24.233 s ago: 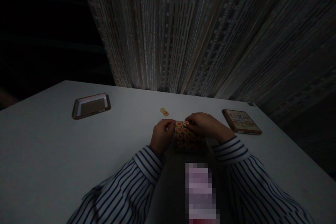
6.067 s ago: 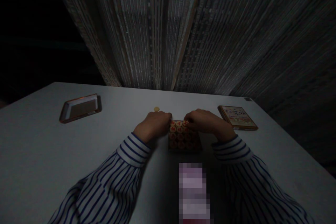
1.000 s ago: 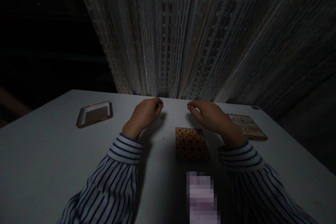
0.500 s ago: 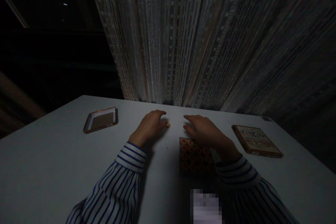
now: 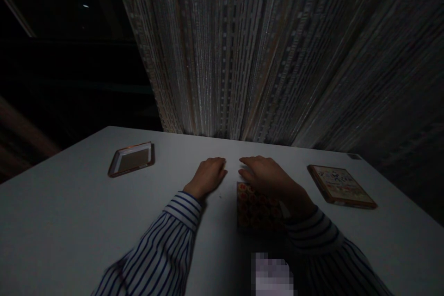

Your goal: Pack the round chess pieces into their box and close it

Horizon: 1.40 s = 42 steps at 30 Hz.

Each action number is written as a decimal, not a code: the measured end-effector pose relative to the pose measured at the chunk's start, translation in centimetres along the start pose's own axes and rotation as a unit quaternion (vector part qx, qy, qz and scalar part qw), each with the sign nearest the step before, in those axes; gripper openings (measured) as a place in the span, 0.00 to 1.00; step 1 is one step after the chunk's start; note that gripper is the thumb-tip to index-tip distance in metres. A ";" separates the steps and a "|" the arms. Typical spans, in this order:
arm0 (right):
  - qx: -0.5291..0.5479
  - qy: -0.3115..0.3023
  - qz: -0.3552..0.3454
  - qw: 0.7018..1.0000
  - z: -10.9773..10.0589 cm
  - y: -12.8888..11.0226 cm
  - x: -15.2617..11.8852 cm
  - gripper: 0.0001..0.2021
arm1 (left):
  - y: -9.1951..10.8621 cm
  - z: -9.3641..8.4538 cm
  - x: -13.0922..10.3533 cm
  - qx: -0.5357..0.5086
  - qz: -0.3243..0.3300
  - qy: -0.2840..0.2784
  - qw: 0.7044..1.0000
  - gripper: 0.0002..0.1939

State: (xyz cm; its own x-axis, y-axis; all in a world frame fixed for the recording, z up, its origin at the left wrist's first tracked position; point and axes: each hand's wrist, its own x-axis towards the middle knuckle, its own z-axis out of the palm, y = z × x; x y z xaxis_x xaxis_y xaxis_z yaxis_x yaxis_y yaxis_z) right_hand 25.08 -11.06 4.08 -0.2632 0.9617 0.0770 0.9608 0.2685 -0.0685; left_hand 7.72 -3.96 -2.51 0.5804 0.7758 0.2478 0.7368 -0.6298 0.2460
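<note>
My left hand (image 5: 208, 175) is palm down over the white table (image 5: 149, 222), thumb and index finger slightly apart. No object shows between its fingers; what lies beneath the hand is hidden. Facing it across a small gap, my right hand (image 5: 265, 173) has its thumb and index finger apart, with nothing visible between them. Below my right wrist sits a square box of Chinese chess pieces (image 5: 256, 210), round with red characters, in rows. My right hand and forearm cover its upper right part, and deep shadow dims the rest.
At the left lies an open shallow tray-like lid (image 5: 133, 159) with a copper-coloured rim. A flat tin (image 5: 342, 186) with a printed top lies at the right. A small dark rectangle (image 5: 354, 157) is at the far right edge. A striped curtain (image 5: 222, 55) hangs behind the table.
My left hand has shifted right and nearer to me; the small pale piece seen at its thumb is now out of sight. My right hand has moved slightly nearer and left.
</note>
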 end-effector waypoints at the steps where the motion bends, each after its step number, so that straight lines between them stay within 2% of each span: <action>1: 0.000 0.000 -0.002 1.000 0.0 0.0 0.0 0.21 | 0.1 0.2 0.0 0.004 0.001 0.000 1.000 0.14; 8: -0.001 0.000 -0.011 1.000 0.2 0.2 0.1 0.21 | 0.5 0.2 0.1 0.040 -0.009 -0.002 0.999 0.10; 14: 0.001 -0.002 -0.011 1.000 0.3 0.3 0.1 0.20 | 0.8 -0.2 0.3 0.059 -0.018 -0.002 0.998 0.12; 22: -0.002 0.004 -0.007 1.000 -0.1 0.2 -0.1 0.20 | 0.7 -0.8 0.2 -0.025 -0.022 0.074 0.997 0.19; 30: -0.008 0.014 -0.008 1.000 -0.3 0.4 -0.2 0.20 | 1.3 -2.0 0.3 -0.103 0.012 0.147 0.984 0.16; 42: -0.004 0.042 -0.006 0.999 -1.6 -0.1 -0.9 0.19 | 2.6 -4.0 0.4 -0.127 0.063 0.187 0.972 0.15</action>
State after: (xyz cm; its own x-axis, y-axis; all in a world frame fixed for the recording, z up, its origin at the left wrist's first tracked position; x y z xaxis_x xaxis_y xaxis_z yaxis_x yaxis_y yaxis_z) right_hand 25.39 -12.03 5.61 -0.2660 0.9503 0.1617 0.9586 0.2784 -0.0594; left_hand 8.42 -5.47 2.00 0.4586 0.6531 0.6027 0.5308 -0.7452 0.4036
